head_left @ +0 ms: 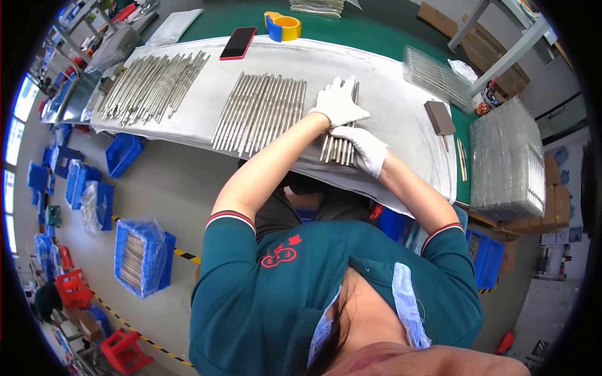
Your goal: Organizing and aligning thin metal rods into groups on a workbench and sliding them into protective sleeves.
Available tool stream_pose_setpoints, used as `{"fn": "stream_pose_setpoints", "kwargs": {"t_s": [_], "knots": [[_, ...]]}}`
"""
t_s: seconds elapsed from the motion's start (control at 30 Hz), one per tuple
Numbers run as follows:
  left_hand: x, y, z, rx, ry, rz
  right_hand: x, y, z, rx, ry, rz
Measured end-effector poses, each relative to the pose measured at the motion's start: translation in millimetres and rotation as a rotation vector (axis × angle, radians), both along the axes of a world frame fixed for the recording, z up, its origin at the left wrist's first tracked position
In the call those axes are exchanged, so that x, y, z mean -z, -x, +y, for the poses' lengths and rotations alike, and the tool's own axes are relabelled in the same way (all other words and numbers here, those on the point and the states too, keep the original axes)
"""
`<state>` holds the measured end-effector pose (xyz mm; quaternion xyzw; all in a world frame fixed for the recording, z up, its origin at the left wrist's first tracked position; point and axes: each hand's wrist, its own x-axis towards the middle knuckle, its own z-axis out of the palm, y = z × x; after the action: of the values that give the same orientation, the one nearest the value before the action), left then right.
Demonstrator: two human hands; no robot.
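Note:
My left hand (340, 103), in a white glove, lies flat with its fingers apart on a small group of slim metal rods (337, 152) on the white cloth. My right hand (369, 149), gloved too, rests against the near right side of the same rods, a finger stretched across them just below the left palm. Its other fingers are partly hidden. The middle of these rods is covered by both hands. To the left lie a wider row of metal rods (260, 113) side by side and, farther left, another loose spread of rods (153, 88).
A phone (239, 43) and a yellow and blue tape roll (283, 27) lie at the far side. On the right are a brown block (439, 118), a clear plastic tray (436, 76) and a tall stack of clear trays (506, 160). Blue bins (168, 260) stand on the floor.

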<state>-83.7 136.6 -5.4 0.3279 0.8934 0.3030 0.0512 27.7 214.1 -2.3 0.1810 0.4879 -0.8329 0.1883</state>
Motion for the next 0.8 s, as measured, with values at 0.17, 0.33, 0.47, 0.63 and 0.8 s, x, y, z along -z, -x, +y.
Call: {"fn": "stream_pose_setpoints", "kwargs": {"t_s": [0.17, 0.33, 0.47, 0.63, 0.8], "knots": [[0, -5, -15, 0.046, 0.108, 0.065, -15, 8, 20, -0.471, -0.704, 0.133], [19, -5, -31, -0.043, 0.068, 0.273, -48, 17, 25, -0.726, -0.960, -0.045], [27, 4, -37, -0.039, 0.034, 0.434, -43, 9, 50, -0.630, -1.141, 0.141], [0, 36, -135, -0.270, 0.264, 0.629, -19, -28, 74, -0.234, -1.535, 0.532], [48, 70, -207, -0.342, 0.442, 0.486, -11, -16, 62, -0.451, -1.709, 1.059]]}}
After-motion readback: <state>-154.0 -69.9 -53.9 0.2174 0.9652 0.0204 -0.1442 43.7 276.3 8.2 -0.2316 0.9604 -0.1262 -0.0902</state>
